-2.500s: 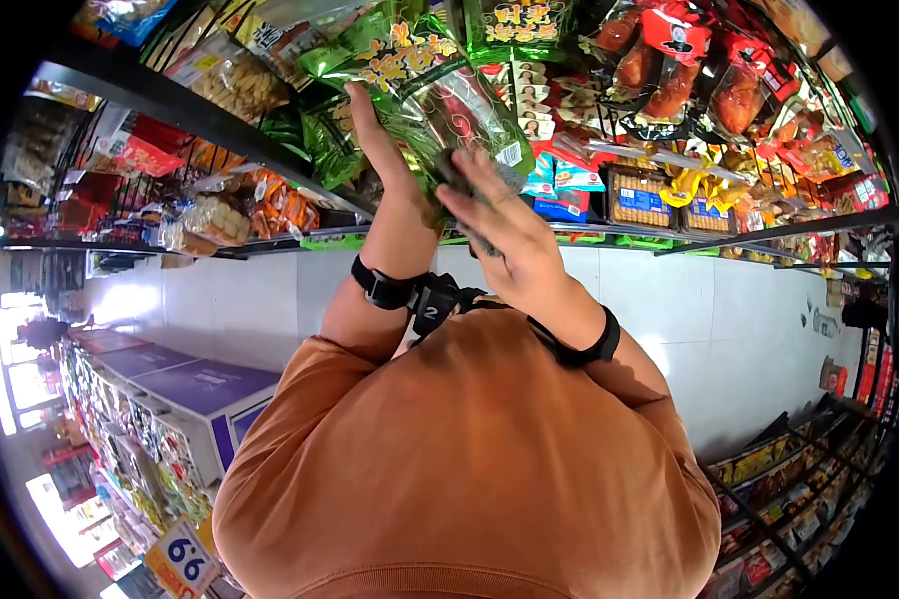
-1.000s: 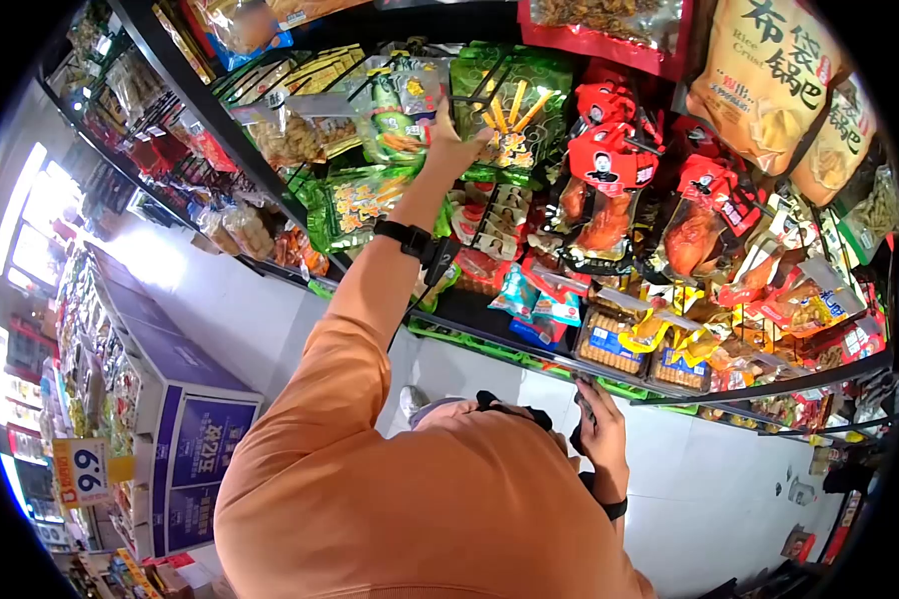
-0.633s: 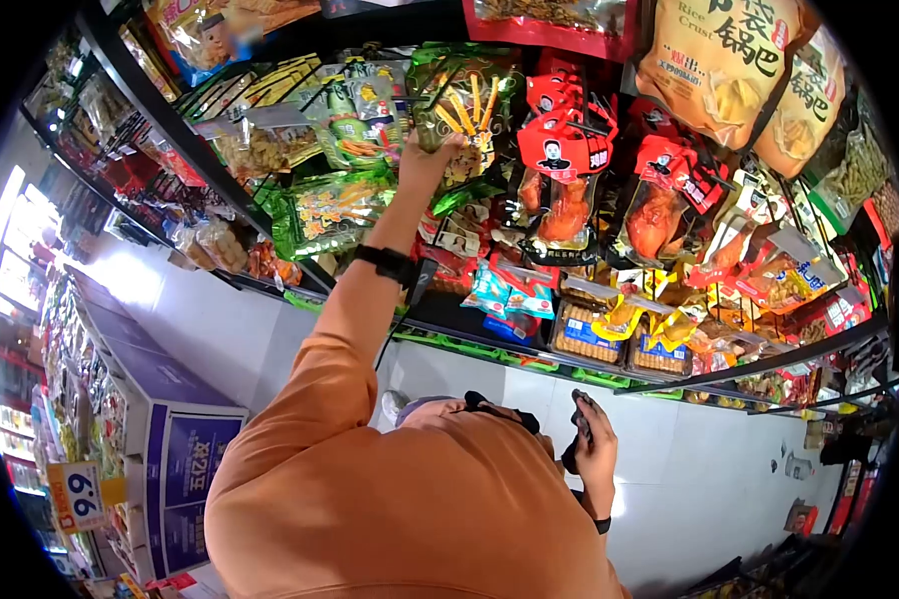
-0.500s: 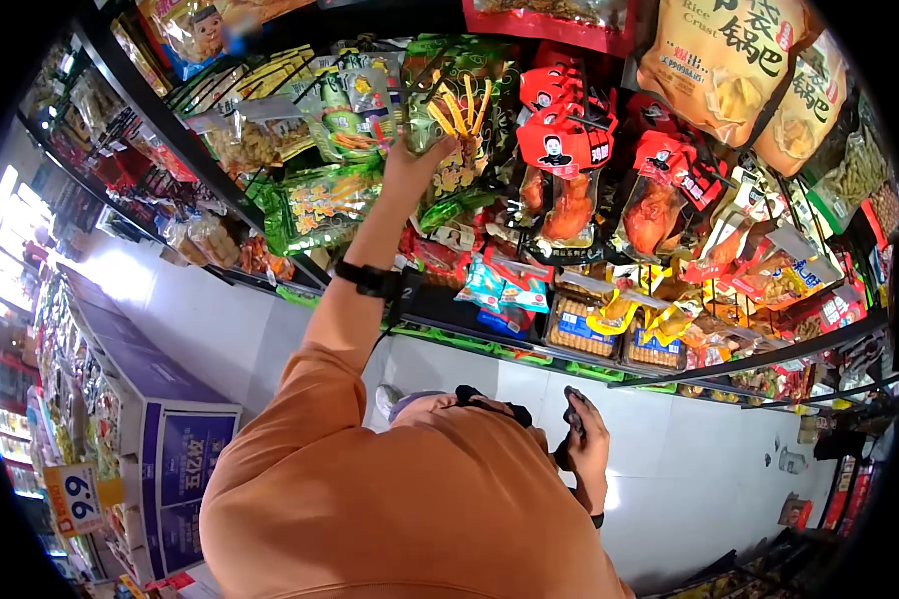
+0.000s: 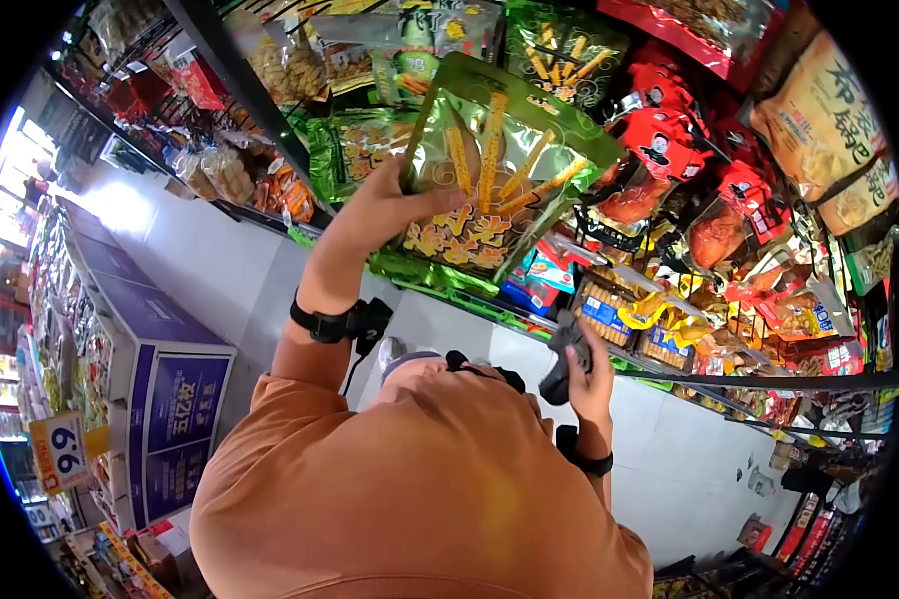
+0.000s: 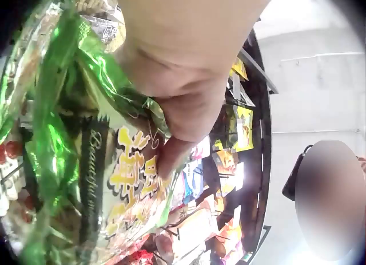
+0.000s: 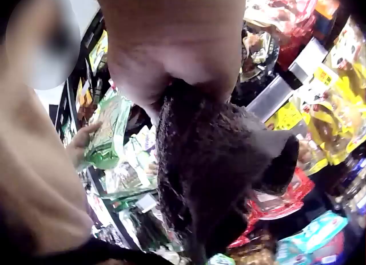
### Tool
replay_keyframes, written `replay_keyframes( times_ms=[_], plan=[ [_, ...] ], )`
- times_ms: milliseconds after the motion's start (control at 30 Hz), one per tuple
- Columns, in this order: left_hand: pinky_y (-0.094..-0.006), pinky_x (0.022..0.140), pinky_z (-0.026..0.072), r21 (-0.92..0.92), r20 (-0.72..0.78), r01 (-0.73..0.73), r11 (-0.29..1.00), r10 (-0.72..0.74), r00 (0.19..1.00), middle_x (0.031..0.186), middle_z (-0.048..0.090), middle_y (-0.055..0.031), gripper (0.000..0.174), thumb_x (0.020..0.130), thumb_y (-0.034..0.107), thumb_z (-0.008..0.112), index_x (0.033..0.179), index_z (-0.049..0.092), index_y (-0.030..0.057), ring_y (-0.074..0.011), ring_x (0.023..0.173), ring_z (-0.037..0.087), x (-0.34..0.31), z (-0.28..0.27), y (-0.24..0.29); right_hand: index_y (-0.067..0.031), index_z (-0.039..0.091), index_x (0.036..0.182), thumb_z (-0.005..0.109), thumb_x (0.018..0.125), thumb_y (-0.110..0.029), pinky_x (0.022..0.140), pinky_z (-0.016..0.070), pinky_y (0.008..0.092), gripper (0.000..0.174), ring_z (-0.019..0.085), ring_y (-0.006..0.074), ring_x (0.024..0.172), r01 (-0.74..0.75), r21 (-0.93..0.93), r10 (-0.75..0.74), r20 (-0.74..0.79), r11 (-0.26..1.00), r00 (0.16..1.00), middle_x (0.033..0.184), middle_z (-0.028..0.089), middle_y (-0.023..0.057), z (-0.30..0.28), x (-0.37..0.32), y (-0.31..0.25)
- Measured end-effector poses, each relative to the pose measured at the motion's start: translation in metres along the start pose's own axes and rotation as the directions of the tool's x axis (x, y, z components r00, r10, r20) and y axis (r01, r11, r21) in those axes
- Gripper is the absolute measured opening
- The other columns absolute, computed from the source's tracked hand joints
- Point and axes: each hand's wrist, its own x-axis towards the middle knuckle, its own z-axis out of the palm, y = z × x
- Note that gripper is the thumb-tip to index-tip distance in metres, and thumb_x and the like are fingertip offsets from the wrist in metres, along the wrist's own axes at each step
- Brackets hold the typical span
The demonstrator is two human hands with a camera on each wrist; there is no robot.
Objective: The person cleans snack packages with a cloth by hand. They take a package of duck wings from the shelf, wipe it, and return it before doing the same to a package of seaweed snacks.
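The left hand (image 5: 375, 215) grips a green snack bag (image 5: 489, 190) by its left edge, thumb across the front, in front of the shelf. In the left wrist view the hand (image 6: 189, 99) holds the same bag (image 6: 131, 179), its yellow lettering facing up. Low at the right, the right hand (image 5: 591, 374) holds a dark, crumpled cloth (image 5: 559, 369). The cloth (image 7: 206, 167) hangs from the right hand (image 7: 171, 53) in the right wrist view, where part of the fingers is hidden behind it.
Another green bag (image 5: 559, 55) hangs behind the held one. Red-topped packs (image 5: 659, 150) and boxed biscuits (image 5: 604, 309) fill the shelf to the right. A purple display case (image 5: 185, 399) stands at the left on the pale floor (image 5: 669, 439).
The left hand has drawn the green bag away from the rack, lower and nearer the body. The right hand, still with the dark cloth, has risen slightly.
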Motion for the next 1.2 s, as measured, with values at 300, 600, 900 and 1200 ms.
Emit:
replay_keyframes(
  times_ms=[300, 600, 900, 1200],
  plan=[
    [-0.0275, 0.091, 0.0427, 0.013, 0.219, -0.138, 0.990, 0.132, 0.967, 0.121, 0.058, -0.0096, 0.070, 0.093, 0.015, 0.060, 0.148, 0.019, 0.0012, -0.0124, 0.103, 0.053, -0.035, 0.001, -0.049, 0.0017, 0.041, 0.136, 0.052, 0.094, -0.006, 0.103, 0.0364, 0.0327, 0.044, 0.048, 0.0225, 0.122, 0.280, 0.122, -0.185, -0.499, 0.952, 0.847, 0.137, 0.046, 0.0152, 0.047, 0.094, -0.124],
    [-0.0339, 0.113, 0.0187, -0.383, 0.305, -0.158, 0.910, 0.286, 0.908, 0.153, 0.018, -0.0115, 0.091, 0.092, 0.066, 0.030, 0.150, 0.000, 0.0027, -0.0198, 0.141, 0.019, -0.031, -0.037, -0.055, 0.0013, 0.048, 0.131, 0.066, 0.075, 0.008, 0.106, 0.0377, 0.0407, 0.058, 0.043, 0.0366, 0.130, 0.444, 0.103, -0.432, -0.122, 0.890, 0.894, 0.137, 0.047, 0.0219, 0.158, 0.108, -0.193],
    [-0.0364, 0.114, 0.0190, -0.337, 0.399, -0.125, 0.933, 0.262, 0.879, 0.153, 0.021, -0.0111, 0.086, 0.093, 0.064, 0.030, 0.150, 0.006, 0.0037, -0.0212, 0.140, 0.022, -0.034, -0.066, -0.072, -0.0015, 0.055, 0.126, 0.060, 0.071, 0.008, 0.108, 0.0314, 0.0507, 0.056, 0.038, 0.0396, 0.133, 0.638, -0.240, -0.672, -0.090, 0.731, 0.735, 0.139, 0.046, 0.0201, 0.186, 0.120, -0.181],
    [-0.0344, 0.110, 0.0257, 0.075, 0.571, -0.342, 0.937, 0.241, 0.785, 0.146, 0.037, -0.0162, 0.054, 0.097, 0.019, 0.049, 0.143, 0.030, -0.0032, -0.0237, 0.135, 0.034, -0.032, -0.055, -0.055, 0.0006, 0.052, 0.125, 0.048, 0.073, 0.018, 0.105, 0.0378, 0.0375, 0.055, 0.049, 0.0348, 0.126, 0.374, -0.279, -0.459, -0.388, 0.885, 0.799, 0.129, 0.055, 0.0204, 0.131, 0.138, -0.158]
  ],
)
